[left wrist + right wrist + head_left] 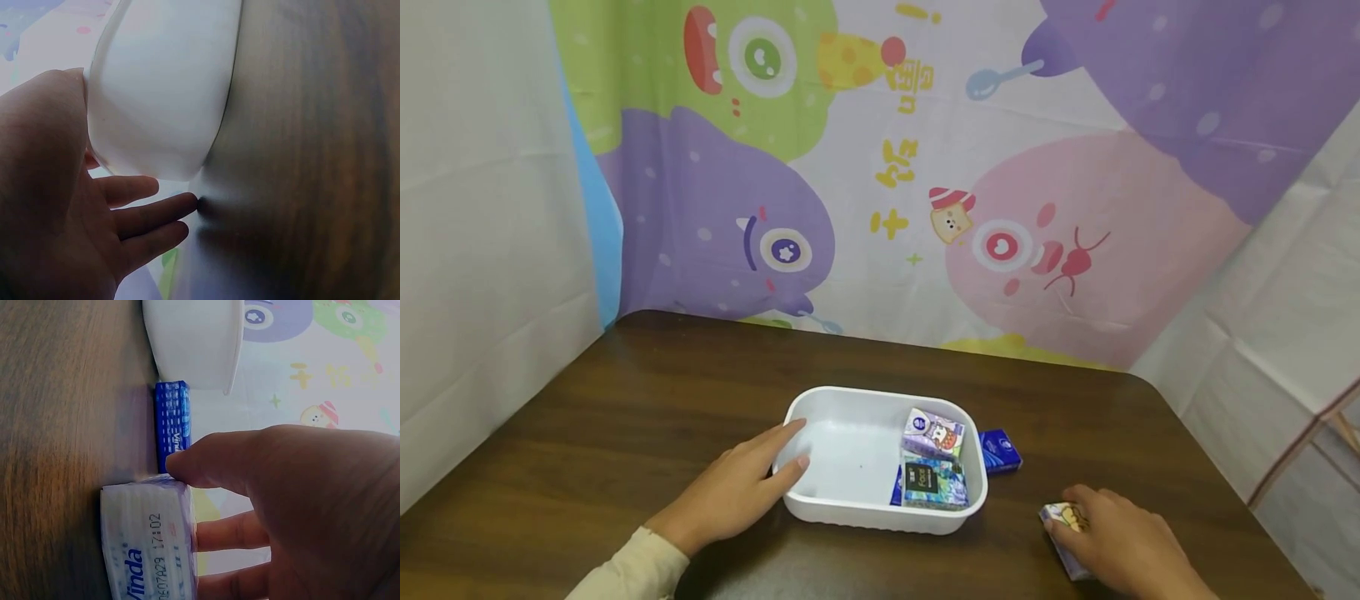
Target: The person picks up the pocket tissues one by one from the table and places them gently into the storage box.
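A white plastic basin stands on the table. My left hand is at its left end, thumb and forefinger over the rim; in the left wrist view the other fingers stretch out beside the outer wall. Inside the basin's right end lie a purple cartoon tissue pack and a dark blue-green "Face" tissue pack, with a blue edge showing beside it. To the right, my right hand grips a Vinda tissue pack with a cartoon print, thumb at one side and fingers across its top, low at the table.
A blue Vinda pack lies on the brown wooden table, right against the basin's right side. Behind the table hangs a cartoon-printed cloth, and pale cloths hang at both sides.
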Demonstrator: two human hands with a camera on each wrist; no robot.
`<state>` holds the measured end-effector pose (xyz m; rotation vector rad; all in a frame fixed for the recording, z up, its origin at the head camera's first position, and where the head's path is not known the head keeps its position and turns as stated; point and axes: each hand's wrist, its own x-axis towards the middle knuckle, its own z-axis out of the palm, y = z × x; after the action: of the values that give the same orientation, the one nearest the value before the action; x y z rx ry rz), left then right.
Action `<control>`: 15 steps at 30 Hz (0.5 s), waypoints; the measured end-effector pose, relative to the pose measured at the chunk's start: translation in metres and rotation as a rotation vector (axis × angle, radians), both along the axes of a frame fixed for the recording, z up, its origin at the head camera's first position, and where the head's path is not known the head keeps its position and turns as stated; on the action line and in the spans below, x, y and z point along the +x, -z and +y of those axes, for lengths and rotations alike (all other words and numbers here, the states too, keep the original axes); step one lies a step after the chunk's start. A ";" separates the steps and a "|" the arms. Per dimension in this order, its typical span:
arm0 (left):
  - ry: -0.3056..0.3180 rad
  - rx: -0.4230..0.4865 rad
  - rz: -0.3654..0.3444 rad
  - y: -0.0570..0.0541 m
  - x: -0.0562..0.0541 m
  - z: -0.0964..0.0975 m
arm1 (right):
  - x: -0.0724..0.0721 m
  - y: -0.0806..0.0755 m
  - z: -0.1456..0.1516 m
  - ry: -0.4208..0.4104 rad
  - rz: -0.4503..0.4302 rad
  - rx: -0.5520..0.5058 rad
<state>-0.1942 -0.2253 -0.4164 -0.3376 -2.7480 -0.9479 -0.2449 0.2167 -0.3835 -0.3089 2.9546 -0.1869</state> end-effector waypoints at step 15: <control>0.003 0.001 0.002 0.001 -0.001 0.000 | 0.001 0.002 -0.006 0.004 0.067 -0.026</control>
<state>-0.1955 -0.2257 -0.4172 -0.3433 -2.7454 -0.9492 -0.2434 0.2104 -0.3852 -0.3194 3.0207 -0.2206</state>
